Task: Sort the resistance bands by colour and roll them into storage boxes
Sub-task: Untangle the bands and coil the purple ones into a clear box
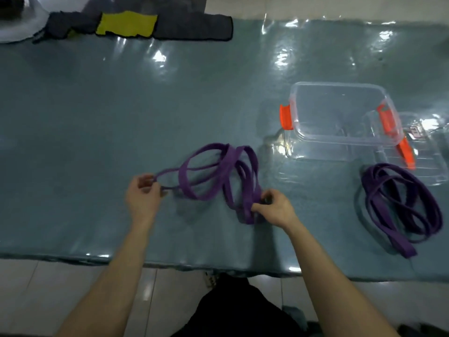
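purple band [184,182] stretches grip to grip; left grip [142,195] pinches loop end, right grip [274,209] pinches coils, nearer box [337,84].

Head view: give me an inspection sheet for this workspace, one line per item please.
Surface: table under a glossy teal cover.
Job's things: purple band looped between the hands; second purple band bundled at right; clear storage box, orange clips, empty; lid at its right.
Clutter: grey and yellow cloths at the far edge.
Grips: left hand pinches one loop end; right hand holds gathered loops.
Cables: nothing seen.
Surroundings: tiled floor.
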`<action>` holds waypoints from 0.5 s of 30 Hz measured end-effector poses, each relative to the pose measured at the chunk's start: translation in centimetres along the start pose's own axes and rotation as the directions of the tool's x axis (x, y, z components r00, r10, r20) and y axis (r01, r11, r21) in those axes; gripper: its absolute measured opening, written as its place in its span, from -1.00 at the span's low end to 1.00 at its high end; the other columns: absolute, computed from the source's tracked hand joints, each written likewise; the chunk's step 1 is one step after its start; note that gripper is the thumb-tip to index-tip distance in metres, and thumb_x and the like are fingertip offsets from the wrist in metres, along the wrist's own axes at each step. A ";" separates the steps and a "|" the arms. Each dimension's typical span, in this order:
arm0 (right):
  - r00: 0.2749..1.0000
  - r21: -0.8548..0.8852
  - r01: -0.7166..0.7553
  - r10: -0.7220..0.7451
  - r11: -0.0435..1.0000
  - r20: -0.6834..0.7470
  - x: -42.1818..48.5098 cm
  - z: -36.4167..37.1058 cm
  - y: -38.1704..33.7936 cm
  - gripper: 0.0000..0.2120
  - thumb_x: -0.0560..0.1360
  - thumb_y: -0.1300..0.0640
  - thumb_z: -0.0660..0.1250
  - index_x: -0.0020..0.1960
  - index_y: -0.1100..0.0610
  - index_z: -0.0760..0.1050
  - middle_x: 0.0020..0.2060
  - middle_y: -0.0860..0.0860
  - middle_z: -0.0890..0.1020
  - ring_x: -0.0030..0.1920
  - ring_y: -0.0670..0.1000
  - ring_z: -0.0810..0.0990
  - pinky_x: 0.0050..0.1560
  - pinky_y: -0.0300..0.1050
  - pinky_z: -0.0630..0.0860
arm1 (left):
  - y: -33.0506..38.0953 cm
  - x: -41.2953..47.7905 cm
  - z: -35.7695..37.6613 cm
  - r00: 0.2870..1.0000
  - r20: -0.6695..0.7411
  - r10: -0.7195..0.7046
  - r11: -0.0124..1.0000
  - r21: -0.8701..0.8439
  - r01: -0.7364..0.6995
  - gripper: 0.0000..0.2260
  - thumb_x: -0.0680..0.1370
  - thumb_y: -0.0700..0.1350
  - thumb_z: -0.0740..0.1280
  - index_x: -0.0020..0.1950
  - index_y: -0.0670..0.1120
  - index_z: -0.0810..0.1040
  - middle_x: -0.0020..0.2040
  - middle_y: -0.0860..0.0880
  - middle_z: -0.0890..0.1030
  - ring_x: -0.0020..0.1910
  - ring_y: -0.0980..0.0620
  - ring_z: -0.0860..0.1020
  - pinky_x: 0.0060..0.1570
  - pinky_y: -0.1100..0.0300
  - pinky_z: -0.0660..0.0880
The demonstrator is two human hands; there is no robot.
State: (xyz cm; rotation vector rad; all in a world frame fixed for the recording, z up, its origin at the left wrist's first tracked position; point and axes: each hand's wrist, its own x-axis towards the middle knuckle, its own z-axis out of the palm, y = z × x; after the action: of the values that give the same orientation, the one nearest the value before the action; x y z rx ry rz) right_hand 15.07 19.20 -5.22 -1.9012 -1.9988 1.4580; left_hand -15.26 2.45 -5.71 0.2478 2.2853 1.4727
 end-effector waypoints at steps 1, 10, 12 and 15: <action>0.999 0.104 -0.028 0.032 0.994 -0.041 0.3 -0.3 0.2 -0.69 0.42 0.07 0.63 0.04 0.18 0.61 -0.10 0.06 0.72 -0.11 0.06 0.66 -0.11 -0.09 0.55 | 0.0 1.1 -1.8 0.996 -0.082 0.023 0.999 0.050 -0.019 -0.74 0.63 -0.38 0.39 0.31 -0.23 0.55 0.02 -0.18 0.62 -0.04 -0.22 0.63 0.14 -0.24 0.67; 0.953 0.336 -0.040 0.137 0.941 -0.272 2.3 -2.0 0.4 -0.77 0.61 0.26 0.31 0.26 0.20 0.57 0.10 0.14 0.70 0.19 0.26 0.68 0.32 0.25 0.59 | -2.8 -5.9 2.5 0.846 0.350 0.403 0.637 0.556 -0.534 -0.66 0.60 -0.08 0.48 0.36 -0.10 0.62 0.29 -0.11 0.59 0.36 -0.20 0.53 0.43 -0.15 0.48; 0.976 0.260 -0.006 0.063 0.966 -0.209 2.8 -2.0 -0.1 -0.73 0.61 0.28 0.28 0.28 0.19 0.59 0.15 0.18 0.72 0.20 0.26 0.69 0.32 0.23 0.59 | -3.8 -6.2 3.7 0.831 0.441 0.339 0.498 0.666 -0.556 -0.57 0.61 0.08 0.47 0.42 -0.08 0.63 0.40 -0.12 0.58 0.56 -0.23 0.40 0.55 -0.19 0.35; 0.996 0.117 0.000 0.010 0.993 -0.086 3.6 -1.5 -0.3 -0.73 0.65 0.17 0.31 0.29 0.25 0.62 0.18 0.24 0.73 0.21 0.29 0.70 0.32 0.23 0.60 | -5.1 -5.9 3.5 0.791 0.528 0.309 0.385 0.691 -0.612 -0.62 0.65 0.17 0.42 0.35 -0.04 0.70 0.44 -0.11 0.60 0.70 -0.24 0.23 0.64 -0.22 0.22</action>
State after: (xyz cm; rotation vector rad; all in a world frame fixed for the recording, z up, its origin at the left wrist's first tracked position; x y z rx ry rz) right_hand 14.78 22.97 -6.14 -1.8896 -1.8311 1.4330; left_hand -8.03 1.04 -10.14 1.4286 2.5460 0.2464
